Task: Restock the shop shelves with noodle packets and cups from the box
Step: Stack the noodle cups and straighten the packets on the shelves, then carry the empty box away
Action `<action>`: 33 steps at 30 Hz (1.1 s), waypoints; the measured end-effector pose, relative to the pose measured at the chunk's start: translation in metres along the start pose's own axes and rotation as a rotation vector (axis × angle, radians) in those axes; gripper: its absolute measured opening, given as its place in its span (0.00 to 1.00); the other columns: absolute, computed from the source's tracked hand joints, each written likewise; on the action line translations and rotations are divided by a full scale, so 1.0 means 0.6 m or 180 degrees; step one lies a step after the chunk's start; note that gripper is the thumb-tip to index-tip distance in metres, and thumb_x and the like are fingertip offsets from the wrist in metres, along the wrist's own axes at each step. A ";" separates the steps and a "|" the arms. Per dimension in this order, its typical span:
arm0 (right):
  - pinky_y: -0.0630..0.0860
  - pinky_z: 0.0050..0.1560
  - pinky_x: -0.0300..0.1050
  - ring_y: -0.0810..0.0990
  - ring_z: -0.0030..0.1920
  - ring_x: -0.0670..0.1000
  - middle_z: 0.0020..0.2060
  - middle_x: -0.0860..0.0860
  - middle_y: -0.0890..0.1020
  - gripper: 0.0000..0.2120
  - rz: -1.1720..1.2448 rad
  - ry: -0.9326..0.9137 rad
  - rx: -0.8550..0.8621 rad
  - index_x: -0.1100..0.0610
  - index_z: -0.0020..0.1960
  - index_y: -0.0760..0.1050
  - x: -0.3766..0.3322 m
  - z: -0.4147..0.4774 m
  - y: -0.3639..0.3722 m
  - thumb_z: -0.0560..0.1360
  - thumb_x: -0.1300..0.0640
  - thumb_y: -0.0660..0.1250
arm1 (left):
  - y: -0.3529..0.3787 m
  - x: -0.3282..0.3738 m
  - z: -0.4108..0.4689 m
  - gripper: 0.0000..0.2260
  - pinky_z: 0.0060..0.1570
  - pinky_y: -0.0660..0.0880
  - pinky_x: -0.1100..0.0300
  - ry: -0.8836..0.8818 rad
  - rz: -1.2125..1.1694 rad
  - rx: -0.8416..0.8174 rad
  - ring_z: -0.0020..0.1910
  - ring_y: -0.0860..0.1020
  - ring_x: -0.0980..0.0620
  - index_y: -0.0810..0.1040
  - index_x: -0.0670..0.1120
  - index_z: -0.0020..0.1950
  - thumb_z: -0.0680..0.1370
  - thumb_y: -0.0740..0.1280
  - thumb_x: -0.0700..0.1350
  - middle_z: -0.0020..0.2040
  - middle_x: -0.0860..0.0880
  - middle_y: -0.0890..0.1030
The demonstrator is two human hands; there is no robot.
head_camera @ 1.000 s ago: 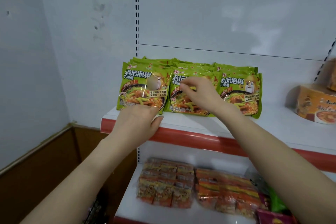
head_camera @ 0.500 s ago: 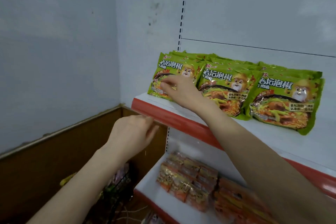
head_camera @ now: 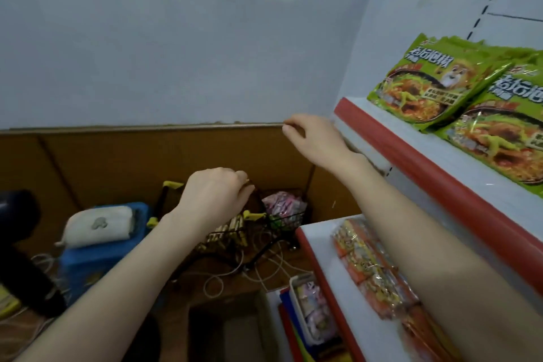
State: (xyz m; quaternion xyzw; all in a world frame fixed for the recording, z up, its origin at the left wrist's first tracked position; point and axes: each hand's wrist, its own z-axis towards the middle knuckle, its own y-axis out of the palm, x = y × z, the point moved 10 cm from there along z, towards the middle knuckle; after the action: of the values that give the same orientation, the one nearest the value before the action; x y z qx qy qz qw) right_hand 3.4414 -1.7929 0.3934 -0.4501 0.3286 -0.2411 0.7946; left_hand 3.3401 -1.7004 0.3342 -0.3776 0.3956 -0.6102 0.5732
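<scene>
Green noodle packets point(head_camera: 435, 88) lean in a row on the upper white shelf point(head_camera: 458, 153) with the red front edge, at the right. Orange noodle packets point(head_camera: 373, 261) lie on the lower shelf point(head_camera: 323, 247) beneath my right forearm. My right hand point(head_camera: 311, 138) hovers left of the upper shelf's corner, fingers loosely curled, holding nothing. My left hand point(head_camera: 214, 197) hangs lower, in front of a black wire basket point(head_camera: 282, 220), fingers loosely curled and empty. No box is in view.
The wire basket holds pink packets point(head_camera: 282, 203). A blue crate point(head_camera: 97, 250) with a white pouch point(head_camera: 100, 225) on it stands at the left on the floor. White cables point(head_camera: 235, 273) trail on the floor. A brown panel point(head_camera: 117, 161) lines the wall base.
My head has turned left and down, so the shelves slid to the right. My right hand came off the green packets and both hands moved away from the upper shelf.
</scene>
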 end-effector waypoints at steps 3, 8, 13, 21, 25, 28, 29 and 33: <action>0.71 0.59 0.48 0.75 0.61 0.54 0.59 0.54 0.79 0.16 0.0030 -0.0090 -0.0173 0.58 0.62 0.74 -0.041 -0.015 0.052 0.79 0.53 0.57 | 0.022 -0.035 -0.055 0.17 0.30 0.70 0.61 -0.0143 0.0146 -0.0219 0.44 0.80 0.50 0.77 0.47 0.56 0.80 0.54 0.54 0.46 0.49 0.81; 0.72 0.58 0.46 0.75 0.61 0.53 0.60 0.54 0.78 0.17 0.0088 -0.0071 -0.0505 0.58 0.64 0.72 -0.082 -0.058 0.154 0.80 0.53 0.57 | 0.077 -0.092 -0.158 0.17 0.29 0.67 0.59 -0.0446 0.0192 -0.0593 0.45 0.80 0.48 0.77 0.45 0.56 0.81 0.55 0.54 0.45 0.48 0.81; 0.73 0.60 0.52 0.74 0.61 0.57 0.62 0.57 0.75 0.18 0.0138 0.0238 -0.0954 0.59 0.67 0.69 -0.069 -0.124 0.276 0.79 0.53 0.57 | 0.170 -0.131 -0.274 0.16 0.37 0.70 0.58 -0.0795 0.0159 -0.1087 0.49 0.79 0.46 0.75 0.46 0.58 0.80 0.56 0.54 0.49 0.47 0.80; 0.70 0.61 0.51 0.72 0.64 0.60 0.63 0.61 0.73 0.21 0.0114 0.0872 -0.1513 0.61 0.69 0.65 0.032 -0.273 0.490 0.78 0.54 0.60 | 0.368 -0.138 -0.441 0.15 0.36 0.70 0.56 -0.1163 -0.0224 -0.1915 0.45 0.79 0.44 0.73 0.43 0.51 0.80 0.57 0.54 0.46 0.44 0.80; 0.69 0.63 0.51 0.70 0.65 0.60 0.65 0.61 0.72 0.22 0.0176 0.1232 -0.1796 0.62 0.70 0.64 0.105 -0.351 0.601 0.78 0.55 0.60 | 0.485 -0.125 -0.519 0.16 0.34 0.68 0.57 -0.1386 -0.0359 -0.2261 0.44 0.78 0.43 0.73 0.42 0.55 0.80 0.57 0.55 0.47 0.44 0.80; 0.68 0.62 0.50 0.71 0.65 0.61 0.64 0.62 0.73 0.22 0.0214 0.1444 -0.1958 0.64 0.69 0.64 0.169 -0.408 0.684 0.78 0.56 0.60 | 0.581 -0.110 -0.563 0.19 0.37 0.68 0.56 -0.1534 -0.0360 -0.2532 0.48 0.78 0.42 0.72 0.42 0.60 0.79 0.57 0.56 0.50 0.42 0.80; 0.68 0.61 0.49 0.71 0.64 0.61 0.63 0.62 0.74 0.22 0.0214 0.1509 -0.2003 0.64 0.69 0.64 0.190 -0.426 0.713 0.78 0.57 0.60 | 0.613 -0.106 -0.577 0.20 0.37 0.68 0.56 -0.1584 -0.0340 -0.2609 0.49 0.78 0.42 0.71 0.42 0.62 0.79 0.57 0.56 0.51 0.42 0.79; 0.69 0.56 0.47 0.73 0.62 0.60 0.61 0.62 0.74 0.21 0.0261 0.1735 -0.2057 0.63 0.68 0.65 0.275 -0.499 0.831 0.78 0.56 0.61 | 0.735 -0.097 -0.631 0.20 0.37 0.71 0.55 -0.1867 -0.0346 -0.2740 0.45 0.78 0.44 0.71 0.41 0.60 0.79 0.58 0.55 0.48 0.42 0.79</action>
State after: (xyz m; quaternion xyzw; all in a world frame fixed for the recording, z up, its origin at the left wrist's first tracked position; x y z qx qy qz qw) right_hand 3.3739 -1.8329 -0.2058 -0.5823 0.6030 -0.2041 0.5056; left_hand 3.1742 -1.6366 -0.2223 -0.7540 0.4133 -0.2898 0.4204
